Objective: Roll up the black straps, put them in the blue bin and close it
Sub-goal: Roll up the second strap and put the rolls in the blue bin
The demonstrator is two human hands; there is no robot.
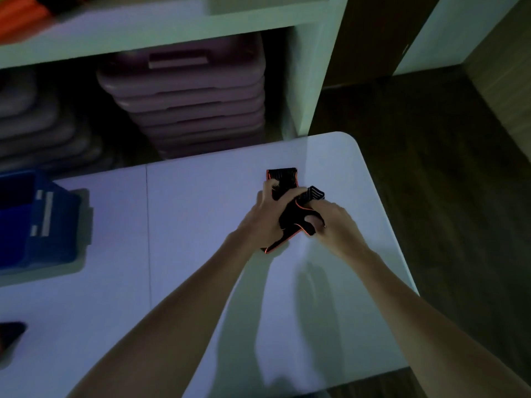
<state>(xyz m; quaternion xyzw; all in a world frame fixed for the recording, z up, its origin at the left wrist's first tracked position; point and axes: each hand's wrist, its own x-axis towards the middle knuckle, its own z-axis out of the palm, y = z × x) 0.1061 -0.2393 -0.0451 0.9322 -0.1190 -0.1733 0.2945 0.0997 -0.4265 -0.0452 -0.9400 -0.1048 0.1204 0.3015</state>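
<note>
The black straps (290,208) are in my two hands, held just above the far right part of the white table (201,225), well apart from the blue bin (54,225) at the left edge. I think the job is only partly done: this strap is not a neat roll yet, the bin looks open, and I cannot see if any straps are inside it. After rolling, I will need to carry this one over, drop it in and shut the bin. A dark thing (11,334) at the near left edge may be another strap, but I cannot tell. My left hand (265,216) and right hand (330,222) are close together, both closed tight on the strap. It is black, soft and bunched, with a thin orange edge.
</note>
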